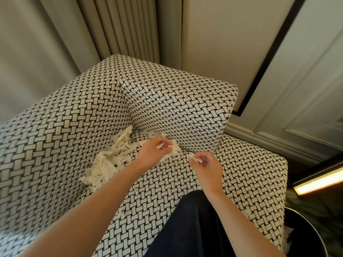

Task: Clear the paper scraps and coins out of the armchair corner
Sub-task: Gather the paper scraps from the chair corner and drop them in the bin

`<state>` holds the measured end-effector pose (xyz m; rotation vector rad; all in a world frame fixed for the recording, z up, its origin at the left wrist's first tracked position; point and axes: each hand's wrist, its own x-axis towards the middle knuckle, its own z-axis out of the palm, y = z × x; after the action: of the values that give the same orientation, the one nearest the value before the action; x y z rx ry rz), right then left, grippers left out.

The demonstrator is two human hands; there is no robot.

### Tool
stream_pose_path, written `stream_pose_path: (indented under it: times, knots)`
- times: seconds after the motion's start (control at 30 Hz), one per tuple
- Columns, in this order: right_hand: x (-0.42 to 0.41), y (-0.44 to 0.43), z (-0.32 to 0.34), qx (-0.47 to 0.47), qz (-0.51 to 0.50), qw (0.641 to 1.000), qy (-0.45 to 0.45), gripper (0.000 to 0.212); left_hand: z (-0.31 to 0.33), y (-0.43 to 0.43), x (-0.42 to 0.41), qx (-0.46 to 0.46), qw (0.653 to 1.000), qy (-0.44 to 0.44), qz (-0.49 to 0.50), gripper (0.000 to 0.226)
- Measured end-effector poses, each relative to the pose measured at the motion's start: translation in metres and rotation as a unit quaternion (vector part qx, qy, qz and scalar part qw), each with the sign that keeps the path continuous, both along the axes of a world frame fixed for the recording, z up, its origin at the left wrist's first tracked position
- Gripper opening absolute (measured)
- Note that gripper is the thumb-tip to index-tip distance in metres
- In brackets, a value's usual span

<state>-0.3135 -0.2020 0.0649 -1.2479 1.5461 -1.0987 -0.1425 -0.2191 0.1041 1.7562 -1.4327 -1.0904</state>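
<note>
Left hand (155,152) pinched on a few paper scraps (109,160); right hand (207,167) pinched on a smaller bit. Main pile lies in the armchair (241,182) seat corner, w/ one small coin (132,140) at its back edge. Recommended: gather w/ cupped palms toward seat front; check corner crease for coins.

Home living room or hotel-style lounge, indoors. Cues: upholstered armchair in black-and-white basket-weave fabric (74,127) with matching square cushion (176,108) in seat corner; grey-beige pleated floor-length curtain (118,28) behind; cream wall panel with thin black frame edge (219,43); grey moulded wainscot panelling (306,89) at right; warm glowing LED strip light (319,182) on dark furniture edge.
</note>
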Motion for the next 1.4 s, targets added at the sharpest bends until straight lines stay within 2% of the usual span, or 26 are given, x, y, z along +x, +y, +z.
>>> stream_pose_path:
  times: [0.17,0.27,0.33,0.43,0.53,0.7,0.83,0.9,0.97,1.03,1.1,1.27,1.3,1.37,1.4]
  knots:
    - [-0.021,0.004,0.018,-0.010,0.045,0.999,0.002,0.030,0.017,0.002,-0.041,-0.022,0.994,-0.021,-0.101,0.013]
    - [-0.039,0.008,0.024,-0.036,0.061,0.996,0.060,0.040,0.022,0.005,-0.065,-0.036,0.986,-0.057,-0.155,0.017]
    - [-0.049,0.011,0.031,-0.049,0.080,0.992,0.084,0.041,0.024,0.008,-0.075,-0.038,0.979,-0.058,-0.191,0.019]
    - [-0.057,0.015,0.039,-0.045,0.119,0.990,0.065,0.036,0.024,0.011,-0.082,-0.036,0.974,-0.034,-0.221,0.017]
    - [-0.056,0.015,0.036,-0.042,0.119,0.992,0.019,0.032,0.024,0.012,-0.083,-0.017,0.975,-0.001,-0.223,0.016]
    - [-0.045,0.011,0.025,-0.071,0.068,0.995,0.036,0.019,0.023,0.009,-0.063,0.060,0.972,0.087,-0.209,0.010]
    - [-0.037,0.004,0.017,-0.058,0.055,0.996,0.031,0.017,0.004,-0.001,-0.032,0.084,0.984,0.132,-0.088,0.018]
    - [-0.034,0.000,0.012,-0.047,0.059,0.996,0.039,0.018,-0.014,-0.010,-0.018,0.086,0.995,0.056,-0.012,0.019]
    - [-0.031,-0.003,0.007,-0.037,0.066,0.996,0.049,0.018,-0.029,-0.017,-0.007,0.108,0.992,-0.069,0.009,0.023]
    - [-0.028,-0.005,0.004,-0.027,0.076,0.995,0.058,0.019,-0.039,-0.021,-0.001,0.151,0.973,-0.174,-0.032,0.030]
    - [-0.027,-0.006,0.003,-0.015,0.088,0.994,0.061,0.019,-0.044,-0.026,0.001,0.183,0.952,-0.231,-0.083,0.035]
    - [-0.029,-0.008,0.006,-0.003,0.116,0.991,0.063,0.015,-0.045,-0.032,0.001,0.249,0.932,-0.241,-0.100,0.043]
    - [-0.030,-0.009,0.006,-0.001,0.115,0.991,0.063,0.014,-0.047,-0.031,0.002,0.246,0.936,-0.236,-0.086,0.039]
    - [-0.032,-0.010,0.005,0.000,0.115,0.991,0.073,0.013,-0.056,-0.028,0.006,0.222,0.957,-0.186,-0.025,0.014]
    - [-0.032,-0.010,0.004,0.000,0.115,0.990,0.077,0.013,-0.058,-0.025,0.007,0.207,0.962,-0.176,0.004,0.013]
